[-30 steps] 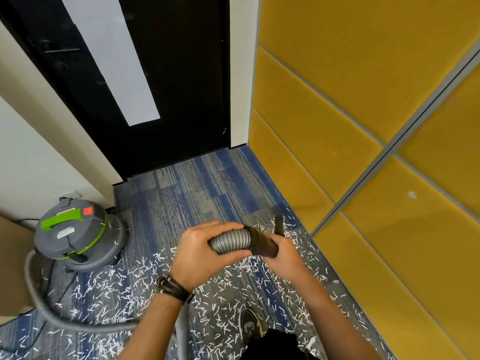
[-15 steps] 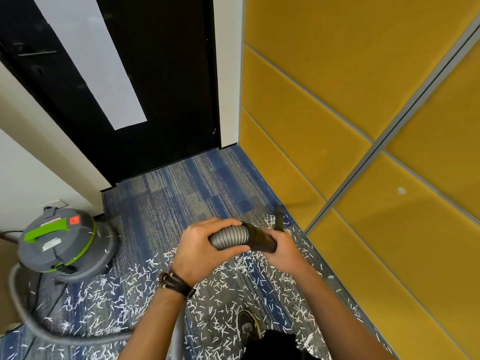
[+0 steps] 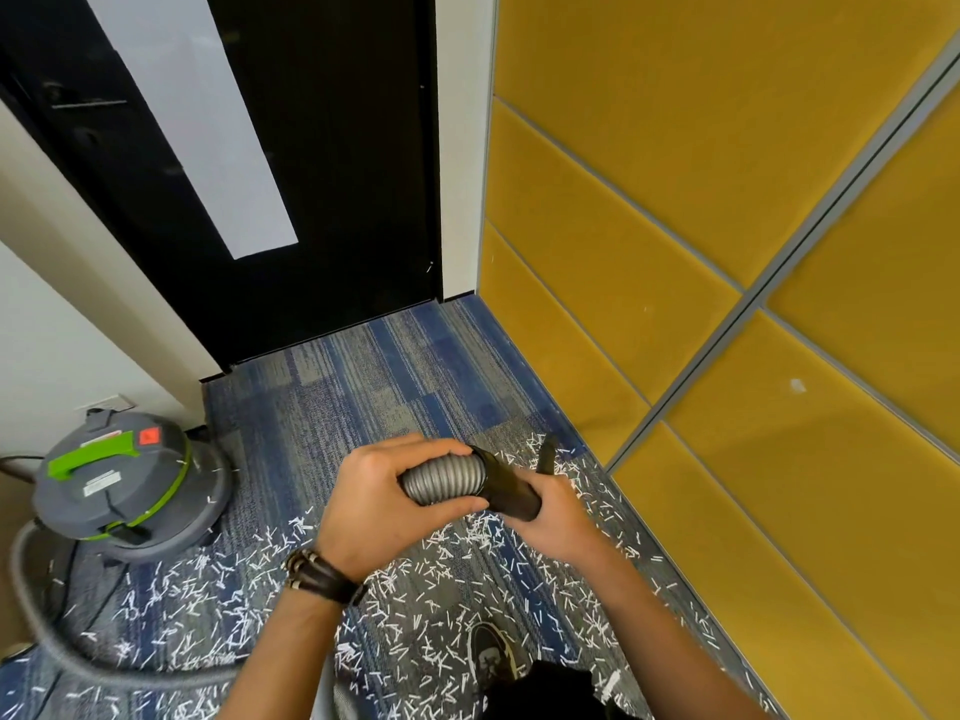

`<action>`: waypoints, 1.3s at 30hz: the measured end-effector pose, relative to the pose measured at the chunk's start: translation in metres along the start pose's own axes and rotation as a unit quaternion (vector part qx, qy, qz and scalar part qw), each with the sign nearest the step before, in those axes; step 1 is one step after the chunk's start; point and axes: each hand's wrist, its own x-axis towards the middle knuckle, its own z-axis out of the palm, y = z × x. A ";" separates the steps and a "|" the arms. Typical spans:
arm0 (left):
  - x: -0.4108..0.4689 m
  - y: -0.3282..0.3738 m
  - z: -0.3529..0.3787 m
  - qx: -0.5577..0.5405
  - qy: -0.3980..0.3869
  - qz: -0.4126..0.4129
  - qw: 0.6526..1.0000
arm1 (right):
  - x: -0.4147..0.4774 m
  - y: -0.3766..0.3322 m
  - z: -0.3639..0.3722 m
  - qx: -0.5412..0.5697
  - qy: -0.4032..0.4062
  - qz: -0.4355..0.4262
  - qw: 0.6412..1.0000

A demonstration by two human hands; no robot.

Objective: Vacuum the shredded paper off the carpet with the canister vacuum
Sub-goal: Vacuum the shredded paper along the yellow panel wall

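Note:
White shredded paper (image 3: pixel 447 579) lies scattered over the blue-grey carpet (image 3: pixel 363 387) in the near half of the floor. The grey canister vacuum (image 3: pixel 119 485) with a green handle stands at the left. Its ribbed grey hose (image 3: pixel 447 480) loops along the floor and up to my hands. My left hand (image 3: pixel 384 506) grips the ribbed hose end. My right hand (image 3: pixel 550 506) grips the black nozzle tube (image 3: pixel 506 491), whose narrow tip (image 3: pixel 546 452) points down at the carpet by the yellow wall.
A black door (image 3: pixel 322 174) closes the far end. Yellow wall panels (image 3: pixel 727 252) run along the right. A white wall with an outlet (image 3: pixel 111 402) is behind the vacuum. My shoe (image 3: pixel 491 654) stands among the shreds below my hands.
The view has shifted slightly, so the vacuum sits a bit further right in frame. Both hands keep the same grip on the hose and nozzle.

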 end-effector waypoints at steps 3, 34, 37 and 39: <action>-0.006 0.002 -0.002 -0.024 -0.009 0.005 1.000 | -0.011 -0.004 -0.004 -0.003 -0.010 -0.008 1.000; -0.020 0.023 -0.006 -0.014 0.015 0.023 1.000 | -0.030 -0.023 -0.006 -0.006 0.044 0.028 0.999; -0.018 0.020 -0.003 -0.005 0.003 0.013 1.000 | -0.028 -0.023 -0.009 -0.012 0.037 0.020 0.999; -0.018 0.016 0.002 -0.005 -0.004 0.004 1.000 | -0.030 -0.021 -0.010 -0.017 0.026 0.027 0.999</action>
